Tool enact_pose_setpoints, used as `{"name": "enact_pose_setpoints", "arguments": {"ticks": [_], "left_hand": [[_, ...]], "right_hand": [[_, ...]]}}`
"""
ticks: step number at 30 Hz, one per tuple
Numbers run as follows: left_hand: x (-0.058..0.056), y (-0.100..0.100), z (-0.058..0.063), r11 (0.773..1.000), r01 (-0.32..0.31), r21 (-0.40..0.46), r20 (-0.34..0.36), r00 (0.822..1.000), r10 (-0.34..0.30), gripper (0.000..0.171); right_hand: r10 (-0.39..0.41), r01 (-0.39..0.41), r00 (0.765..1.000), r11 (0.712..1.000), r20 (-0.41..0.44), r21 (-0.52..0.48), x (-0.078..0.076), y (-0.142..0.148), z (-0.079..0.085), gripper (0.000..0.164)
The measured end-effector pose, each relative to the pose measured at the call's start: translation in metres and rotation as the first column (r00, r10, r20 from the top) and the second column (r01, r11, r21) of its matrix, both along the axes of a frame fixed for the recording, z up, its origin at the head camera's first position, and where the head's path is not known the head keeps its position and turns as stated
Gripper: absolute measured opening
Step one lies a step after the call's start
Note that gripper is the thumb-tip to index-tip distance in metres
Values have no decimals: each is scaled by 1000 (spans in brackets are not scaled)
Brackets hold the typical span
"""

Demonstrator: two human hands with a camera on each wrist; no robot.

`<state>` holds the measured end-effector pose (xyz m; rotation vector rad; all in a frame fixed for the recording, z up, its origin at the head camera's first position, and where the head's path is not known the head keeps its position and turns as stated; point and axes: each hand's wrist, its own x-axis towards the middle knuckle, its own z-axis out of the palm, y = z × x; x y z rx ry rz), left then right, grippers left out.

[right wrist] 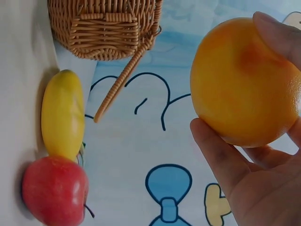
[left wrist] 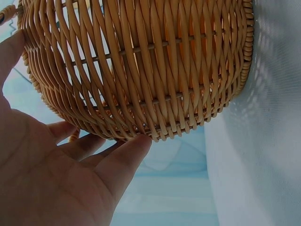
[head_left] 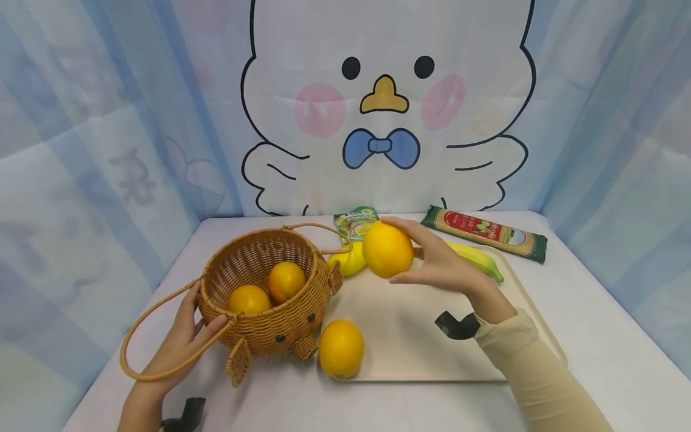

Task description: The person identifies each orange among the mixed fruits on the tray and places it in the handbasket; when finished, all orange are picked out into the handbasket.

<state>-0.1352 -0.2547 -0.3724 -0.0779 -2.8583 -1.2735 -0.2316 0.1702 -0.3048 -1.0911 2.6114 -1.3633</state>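
My right hand (head_left: pixel 439 255) holds an orange (head_left: pixel 387 249) up over the far part of the tray, thumb and fingertips around its sides. In the right wrist view the same orange (right wrist: pixel 244 82) sits between thumb and fingers. My left hand (head_left: pixel 180 342) grips the near left side of a wicker basket (head_left: pixel 291 321) that has animal features and two loop handles. Up close, left fingertips (left wrist: pixel 134 148) lie against the weave of the basket (left wrist: pixel 141 66). Two oranges (head_left: pixel 248 300) lie inside it. Another orange (head_left: pixel 341 349) rests at the tray's near left corner.
The beige tray (head_left: pixel 410 336) carries a yellow fruit (head_left: pixel 348 259) and a banana (head_left: pixel 477 261). A red apple (right wrist: pixel 55 190) shows in the right wrist view. Behind lie a green packet (head_left: pixel 356 222) and a long package (head_left: pixel 486 233). A printed curtain (head_left: pixel 383 186) hangs behind the table.
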Motion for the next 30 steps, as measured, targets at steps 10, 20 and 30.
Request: {"name": "enact_pose_setpoints", "arguments": {"ticks": [10,20,30], "left_hand": [[0,0,-1,1000,6,14,-12,1000,-6,89],[2,0,0,1000,6,20,-18,1000,-6,88],[0,0,0,1000,-1,-2,-18,1000,1,89]], "right_hand": [[3,13,984,996,176,-92,-7,-13,3,88],[-17,36,979,995,201,-91,-14,-21,7,87],[19,-5,988,996,156,-89,-19,-34,13,86]]}}
